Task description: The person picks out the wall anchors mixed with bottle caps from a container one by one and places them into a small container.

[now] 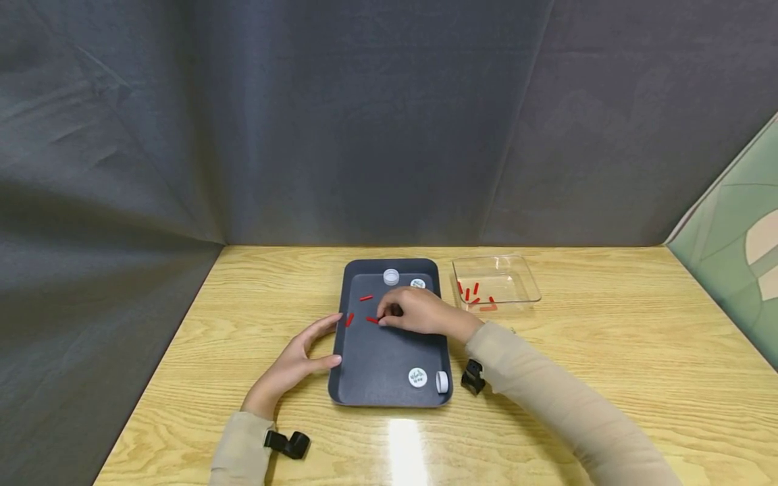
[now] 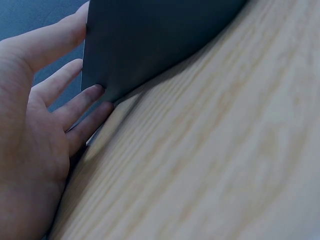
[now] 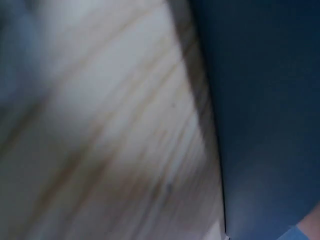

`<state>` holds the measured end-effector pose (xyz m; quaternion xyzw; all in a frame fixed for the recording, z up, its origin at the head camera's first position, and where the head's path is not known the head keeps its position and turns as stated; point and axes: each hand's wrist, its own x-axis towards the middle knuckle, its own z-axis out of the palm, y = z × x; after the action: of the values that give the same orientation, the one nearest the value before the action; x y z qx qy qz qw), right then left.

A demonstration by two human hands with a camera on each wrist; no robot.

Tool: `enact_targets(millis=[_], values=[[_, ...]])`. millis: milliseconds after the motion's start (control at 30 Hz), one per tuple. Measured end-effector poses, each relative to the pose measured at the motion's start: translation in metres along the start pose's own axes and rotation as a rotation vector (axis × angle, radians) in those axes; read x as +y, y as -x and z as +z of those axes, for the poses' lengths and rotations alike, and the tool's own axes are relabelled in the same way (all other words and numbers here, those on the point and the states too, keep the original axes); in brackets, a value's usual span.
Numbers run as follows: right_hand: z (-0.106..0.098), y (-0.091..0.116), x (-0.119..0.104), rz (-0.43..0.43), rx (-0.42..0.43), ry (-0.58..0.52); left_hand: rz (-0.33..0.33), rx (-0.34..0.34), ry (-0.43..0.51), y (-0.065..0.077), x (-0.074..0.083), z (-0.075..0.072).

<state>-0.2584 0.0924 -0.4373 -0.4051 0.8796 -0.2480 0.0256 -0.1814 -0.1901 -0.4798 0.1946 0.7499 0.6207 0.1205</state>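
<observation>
A desk (image 1: 608, 378) with a dark tray (image 1: 383, 364)

A clear box (image 1: 504, 280) sits just right of the tray. The left hand (image 1: 294, 358), fingers spread out, touches the tray's left edge. Over the tray, the right hand (image 1: 419, 310) pinches one red stick (image 1: 372, 320). Two more red sticks (image 1: 366, 298) lie on the tray.

Curtained tabletop recording booth: dark fabric walls (image 1: 377, 121), wood-grain table (image 1: 595, 331), black wrist cameras (image 1: 296, 445).

Lettering (image 1: 417, 375) on two white discs (image 1: 418, 383) is too small to read.
</observation>
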Motion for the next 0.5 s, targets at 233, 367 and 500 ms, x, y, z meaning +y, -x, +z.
enact_targets(millis=[233,367,500], values=[[0.001,-0.005,-0.002,0.021,-0.016,0.013,0.006,-0.003,-0.006,0.0,0.0,0.0],[0.002,-0.009,-0.004,0.029,-0.023,0.014,0.001,0.0,-0.001,0.0,0.002,0.001],[0.004,-0.011,-0.003,0.04,-0.028,0.01,-0.002,-0.002,-0.003,0.0,0.0,0.001]])
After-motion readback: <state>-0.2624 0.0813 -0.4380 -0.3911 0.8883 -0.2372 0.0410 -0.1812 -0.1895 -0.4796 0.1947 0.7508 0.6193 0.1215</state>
